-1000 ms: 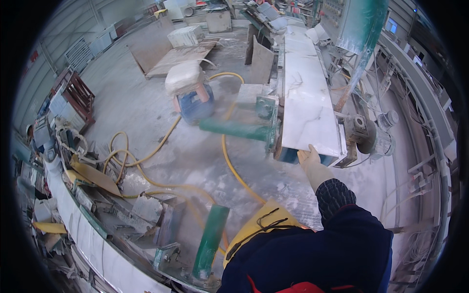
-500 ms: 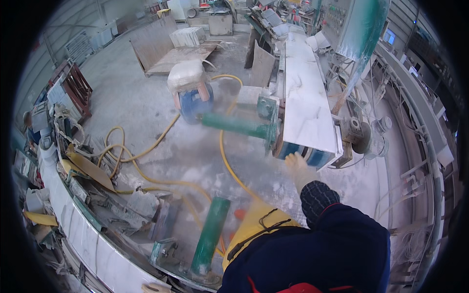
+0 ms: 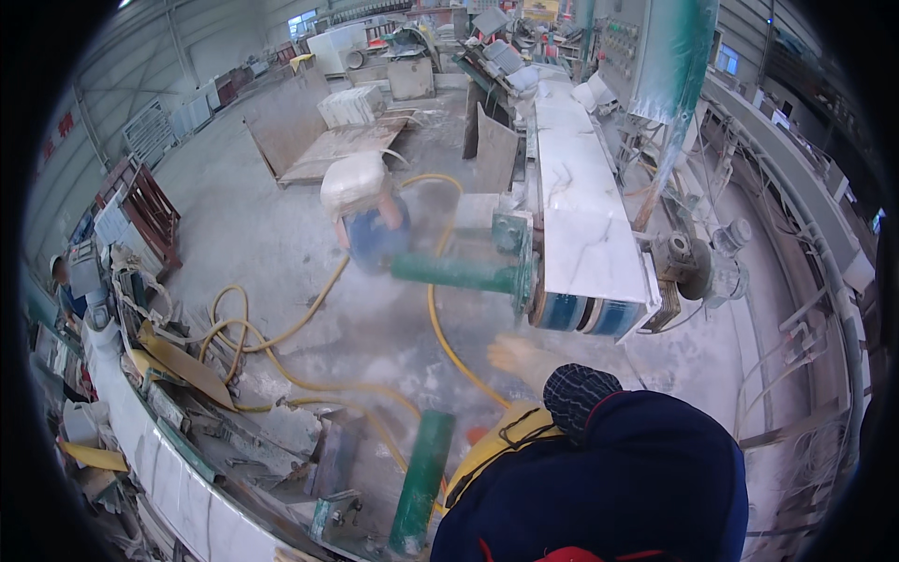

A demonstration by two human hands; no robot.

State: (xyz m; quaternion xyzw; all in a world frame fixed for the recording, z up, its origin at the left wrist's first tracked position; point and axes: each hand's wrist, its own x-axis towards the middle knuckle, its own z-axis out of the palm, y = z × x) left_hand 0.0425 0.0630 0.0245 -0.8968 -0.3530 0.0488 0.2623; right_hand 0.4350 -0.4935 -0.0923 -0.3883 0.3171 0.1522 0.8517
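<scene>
My right fingers [image 3: 503,352] look spread, empty, near the white slab [image 3: 590,253], probably heavy, brittle: grip its edges. Left hand [image 3: 296,555]: can't tell.

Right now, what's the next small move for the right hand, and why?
Perhaps swing the right hand left toward the lower-left white slab: the hand looks empty and is apart from the far slab above the blue roller.

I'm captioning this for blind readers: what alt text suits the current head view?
A person's blurred right hand, apparently empty, is held out in a dusty workshop, apart from a grey-veined white slab. Two blue bands show under the slab's near end, and a yellow hose loops across the floor.
</scene>
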